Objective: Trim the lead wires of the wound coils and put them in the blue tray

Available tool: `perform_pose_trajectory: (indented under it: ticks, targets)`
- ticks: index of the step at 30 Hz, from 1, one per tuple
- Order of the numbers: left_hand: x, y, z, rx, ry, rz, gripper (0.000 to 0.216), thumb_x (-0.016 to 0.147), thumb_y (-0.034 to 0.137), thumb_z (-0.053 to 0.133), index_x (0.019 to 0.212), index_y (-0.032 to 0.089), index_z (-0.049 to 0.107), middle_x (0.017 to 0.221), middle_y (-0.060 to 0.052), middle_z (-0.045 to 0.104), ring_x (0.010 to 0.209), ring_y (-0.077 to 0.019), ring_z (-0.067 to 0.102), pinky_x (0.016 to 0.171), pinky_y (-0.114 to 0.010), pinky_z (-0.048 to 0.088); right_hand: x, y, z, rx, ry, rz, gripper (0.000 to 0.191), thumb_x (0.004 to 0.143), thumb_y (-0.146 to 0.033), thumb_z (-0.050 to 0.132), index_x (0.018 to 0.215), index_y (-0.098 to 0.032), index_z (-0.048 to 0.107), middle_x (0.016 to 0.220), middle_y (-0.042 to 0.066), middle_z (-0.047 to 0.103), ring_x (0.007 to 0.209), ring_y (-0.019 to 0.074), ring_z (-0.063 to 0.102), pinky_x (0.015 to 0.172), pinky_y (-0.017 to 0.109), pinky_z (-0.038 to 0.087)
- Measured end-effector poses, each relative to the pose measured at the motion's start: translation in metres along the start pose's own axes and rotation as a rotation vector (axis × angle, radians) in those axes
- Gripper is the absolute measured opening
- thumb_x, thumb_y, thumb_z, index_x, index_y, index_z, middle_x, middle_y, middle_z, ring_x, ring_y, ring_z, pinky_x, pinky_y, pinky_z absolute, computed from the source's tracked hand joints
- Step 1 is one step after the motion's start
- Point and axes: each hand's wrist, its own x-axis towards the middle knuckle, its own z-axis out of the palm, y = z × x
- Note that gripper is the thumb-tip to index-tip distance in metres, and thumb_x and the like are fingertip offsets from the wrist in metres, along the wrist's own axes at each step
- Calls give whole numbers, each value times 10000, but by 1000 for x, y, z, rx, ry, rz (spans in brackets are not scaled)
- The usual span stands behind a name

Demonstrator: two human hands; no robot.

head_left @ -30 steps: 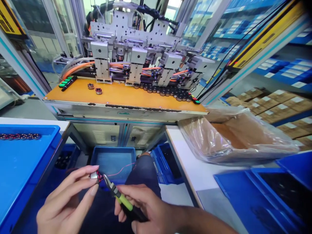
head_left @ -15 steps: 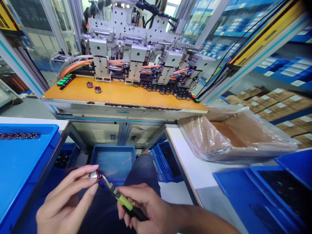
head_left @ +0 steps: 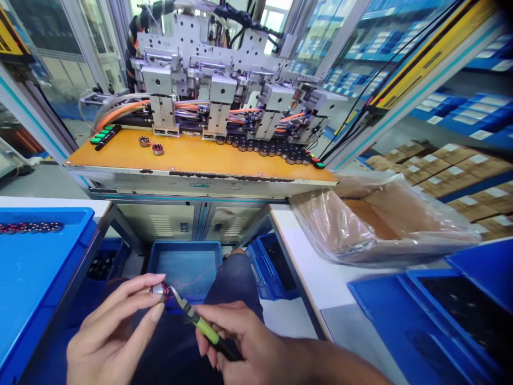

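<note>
Between the thumb and fingers of my left hand (head_left: 116,326) sits a small round motor stator (head_left: 158,289), silvery on its side with a dark, red-dotted face turned right. My right hand (head_left: 244,337) is wrapped round the green-and-black handles of a pair of cutting pliers (head_left: 204,329). The plier tips are right beside the stator's face; whether they touch it I cannot tell. Thin reddish wire (head_left: 196,279) trails off to the right of the stator, faint over the blue bin (head_left: 184,247) below.
A machine with an orange worktop (head_left: 192,160) stands ahead. Two stators (head_left: 157,149) lie on its left, and a row of dark round parts (head_left: 260,146) on its right. A blue tray (head_left: 32,278) is at left; a plastic-lined carton (head_left: 385,219) and blue bins (head_left: 385,310) are at right.
My left hand and the stator have shifted slightly right. The reddish wire looks fainter and lies differently over the bin. The pliers stay close to the stator, and the view has tilted a little.
</note>
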Motion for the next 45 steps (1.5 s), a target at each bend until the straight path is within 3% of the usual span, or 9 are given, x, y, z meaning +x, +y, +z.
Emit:
perform_pose_trajectory:
  ticks: [4, 8, 12, 29, 34, 37, 41, 45]
  targets:
    - [-1, 0, 0, -16, -9, -17, 270, 832, 94, 695, 1037, 267, 725, 1167, 4, 730, 1037, -156, 719, 895, -212, 595, -1, 4, 0, -3, 6, -38, 452, 661, -94, 587, 1107, -146, 639, 780, -2, 548, 608, 79, 498, 558, 188, 444]
    - [-2, 0, 0, -29, -3, -44, 270, 832, 79, 693, 1023, 268, 723, 1177, 4, 721, 1057, -149, 708, 927, -204, 576, -3, 12, -2, 56, -19, -165, 691, 714, -140, 663, 1388, -186, 523, 939, 58, 600, 735, 122, 572, 693, 267, 513]
    - [-3, -1, -1, -30, -15, -35, 273, 837, 77, 688, 1027, 271, 719, 1168, 2, 723, 1065, -156, 706, 924, -216, 581, -3, 19, -3, 92, -27, -211, 784, 731, -150, 676, 1477, -215, 443, 972, 70, 604, 756, 126, 578, 729, 296, 527]
    - [-3, 0, -2, -45, -50, -26, 270, 846, 79, 679, 1029, 275, 714, 1180, 3, 716, 1046, -145, 708, 928, -212, 578, -1, 23, -2, 152, -46, -185, 808, 674, -105, 658, 1452, -202, 465, 907, 42, 589, 670, 92, 560, 615, 226, 509]
    - [-2, 0, -2, -45, -44, -25, 270, 846, 77, 678, 1029, 274, 712, 1188, -2, 716, 1055, -154, 706, 929, -223, 582, -5, 17, 0, 90, -15, -50, 585, 626, -55, 587, 1201, -147, 638, 788, -1, 566, 611, 76, 520, 549, 187, 450]
    - [-1, -1, -2, -45, -53, -24, 264, 846, 79, 679, 1024, 271, 713, 1182, -3, 717, 1056, -156, 707, 927, -220, 584, -4, 9, 1, 49, 9, 18, 478, 638, -62, 592, 1103, -145, 664, 749, -10, 551, 589, 68, 474, 542, 190, 428]
    - [-2, -4, -2, -68, -63, 1, 283, 848, 33, 651, 1022, 250, 701, 1210, -28, 680, 1074, -162, 695, 926, -230, 591, 0, 3, -1, 133, 90, 7, 587, 680, -87, 605, 1259, -182, 584, 851, 14, 565, 651, 83, 516, 617, 233, 466]
    - [-4, -7, 1, -208, 45, 30, 366, 791, -67, 647, 985, 242, 617, 1249, -31, 587, 972, -151, 733, 856, -252, 637, -2, 10, -2, 141, 119, 51, 731, 692, -95, 644, 1393, -223, 481, 977, 38, 566, 761, 102, 545, 702, 261, 484]
